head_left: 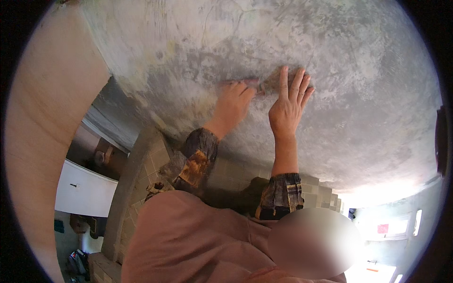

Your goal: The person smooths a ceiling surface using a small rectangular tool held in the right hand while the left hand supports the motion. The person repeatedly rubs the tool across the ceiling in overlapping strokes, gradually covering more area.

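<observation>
My left hand [231, 106] is closed around a narrow, flat tool with a reddish edge [241, 81], held against the mottled grey plaster wall [358, 99]. Its exact kind is hard to make out, since my fingers cover much of it. To its right, my right hand [287, 113] presses flat on the same wall with its fingers stretched out and its thumb hidden. A brownish patch [270, 84] shows between the two hands; whether it is a stain or a thin sheet I cannot tell. Dark, patterned cuffs cover both my forearms.
A smooth tan panel [47, 104] curves along the left side. Below it stand a white cabinet door [85, 188] and a grey ledge edge [122, 207] beside light tiles [153, 165]. Bright windows [394, 228] lie at the lower right.
</observation>
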A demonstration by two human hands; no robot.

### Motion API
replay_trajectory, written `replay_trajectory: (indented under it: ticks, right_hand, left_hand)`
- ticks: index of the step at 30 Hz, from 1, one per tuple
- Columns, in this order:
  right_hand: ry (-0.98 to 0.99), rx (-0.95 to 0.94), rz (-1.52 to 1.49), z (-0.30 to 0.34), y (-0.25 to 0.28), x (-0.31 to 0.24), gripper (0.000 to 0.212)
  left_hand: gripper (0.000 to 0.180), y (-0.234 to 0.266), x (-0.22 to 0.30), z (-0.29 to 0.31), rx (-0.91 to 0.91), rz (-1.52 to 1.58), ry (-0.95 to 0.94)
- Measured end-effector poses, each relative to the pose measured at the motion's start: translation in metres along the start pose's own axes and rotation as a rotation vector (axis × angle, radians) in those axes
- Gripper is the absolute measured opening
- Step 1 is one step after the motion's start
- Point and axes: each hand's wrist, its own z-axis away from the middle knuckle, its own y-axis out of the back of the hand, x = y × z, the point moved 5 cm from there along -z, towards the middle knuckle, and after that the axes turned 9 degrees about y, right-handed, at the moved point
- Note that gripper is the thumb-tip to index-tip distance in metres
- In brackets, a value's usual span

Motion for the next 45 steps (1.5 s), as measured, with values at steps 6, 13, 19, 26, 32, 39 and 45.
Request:
replay_trajectory:
  ticks: [6, 13, 19, 26, 32, 39, 45]
  right_hand:
    - [0.049, -0.067, 0.037, 0.006, 0.003, 0.005, 0.085]
    - [0.016, -0.197, 0.103, 0.027, 0.004, 0.009, 0.084]
    - [-0.023, -0.268, 0.081, 0.036, 0.006, 0.005, 0.083]
    - [-0.015, -0.244, 0.067, 0.033, 0.006, 0.003, 0.080]
    - [-0.008, -0.233, 0.050, 0.033, 0.014, 0.000, 0.080]
    - [0.008, -0.240, 0.057, 0.032, 0.018, 0.001, 0.081]
    - [-0.001, -0.252, 0.064, 0.033, 0.018, 0.000, 0.081]
  left_hand:
    - [0.022, -0.014, -0.001, 0.003, -0.043, -0.017, 0.052]
    - [0.024, -0.018, -0.001, 0.019, -0.027, 0.078, 0.041]
    - [0.021, -0.021, 0.005, 0.013, 0.007, 0.046, 0.094]
    - [0.019, -0.011, 0.004, 0.006, 0.098, 0.060, 0.080]
    - [0.017, -0.019, 0.006, 0.014, 0.025, 0.024, 0.051]
    - [0.023, -0.020, 0.009, 0.023, 0.030, 0.040, 0.121]
    - [0.021, -0.023, 0.015, 0.017, 0.031, 0.036, 0.092]
